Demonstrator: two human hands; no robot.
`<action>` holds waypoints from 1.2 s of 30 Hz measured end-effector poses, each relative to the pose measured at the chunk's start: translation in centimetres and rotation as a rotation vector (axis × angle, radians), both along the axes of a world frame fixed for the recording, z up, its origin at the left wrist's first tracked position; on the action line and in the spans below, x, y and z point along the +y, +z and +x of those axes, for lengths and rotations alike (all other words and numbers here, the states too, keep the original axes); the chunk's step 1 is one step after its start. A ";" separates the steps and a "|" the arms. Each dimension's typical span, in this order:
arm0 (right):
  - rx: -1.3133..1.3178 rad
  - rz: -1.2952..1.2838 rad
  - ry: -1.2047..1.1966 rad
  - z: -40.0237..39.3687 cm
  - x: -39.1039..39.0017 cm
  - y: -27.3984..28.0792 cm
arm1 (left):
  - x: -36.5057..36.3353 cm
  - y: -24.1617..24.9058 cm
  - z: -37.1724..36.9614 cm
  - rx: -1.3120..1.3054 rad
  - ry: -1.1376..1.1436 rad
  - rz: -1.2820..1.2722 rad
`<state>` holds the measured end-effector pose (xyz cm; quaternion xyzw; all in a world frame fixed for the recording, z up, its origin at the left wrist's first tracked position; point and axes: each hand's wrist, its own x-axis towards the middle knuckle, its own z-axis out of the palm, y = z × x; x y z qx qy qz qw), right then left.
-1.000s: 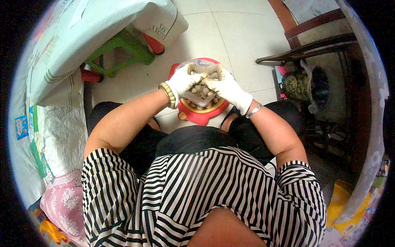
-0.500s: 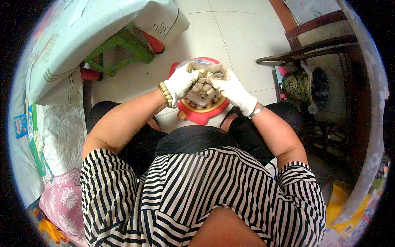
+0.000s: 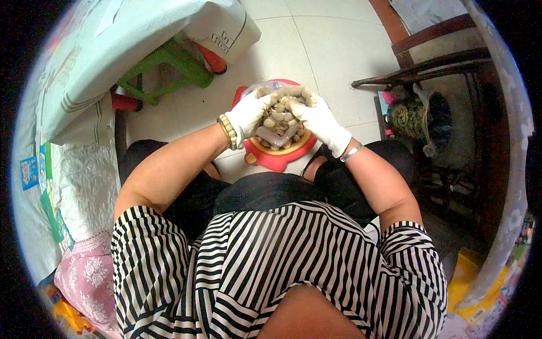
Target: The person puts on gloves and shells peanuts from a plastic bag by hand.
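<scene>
My left hand (image 3: 252, 111), in a white glove with a beaded bracelet at the wrist, is closed at the left edge of a clear plastic bag. Opposite it, my right hand (image 3: 314, 114), also gloved and with a metal band at the wrist, curls round the bag's right side. Pale brownish lumps (image 3: 280, 120) fill the space between my hands. A fold of the plastic bag (image 3: 278, 137) hangs below them. Underneath is a red stool-like base (image 3: 275, 160) with a yellow ring, and more small lumps lie inside the ring.
A green stool (image 3: 169, 65) stands under a cloth-covered table (image 3: 141, 34) at the upper left. Dark wooden furniture (image 3: 420, 70) is at the right, beside a patterned container (image 3: 407, 118) with a dark bag. My legs flank the red base.
My right hand's fingers have shifted over the top of the bag, and both hands have spread slightly. More of the lumps show between them.
</scene>
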<state>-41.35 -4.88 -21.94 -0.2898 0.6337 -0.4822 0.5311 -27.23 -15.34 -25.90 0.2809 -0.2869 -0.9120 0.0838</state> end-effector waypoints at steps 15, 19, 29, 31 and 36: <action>0.034 -0.013 0.102 0.3 0.2 1.1 | 0.0 1.8 0.6 0.001 -0.135 -0.210; 0.037 -0.065 0.158 -0.1 0.2 0.7 | 0.1 1.7 0.6 -0.037 -0.132 -0.242; -0.088 -0.005 0.208 -0.6 0.6 1.6 | 0.4 1.1 1.0 -0.001 -0.115 -0.283; -0.123 0.003 0.197 -0.5 0.6 1.9 | 0.4 1.0 1.2 0.035 -0.123 -0.235; -0.181 0.015 0.175 -0.6 0.8 1.7 | 0.5 2.0 1.2 0.036 -0.124 -0.212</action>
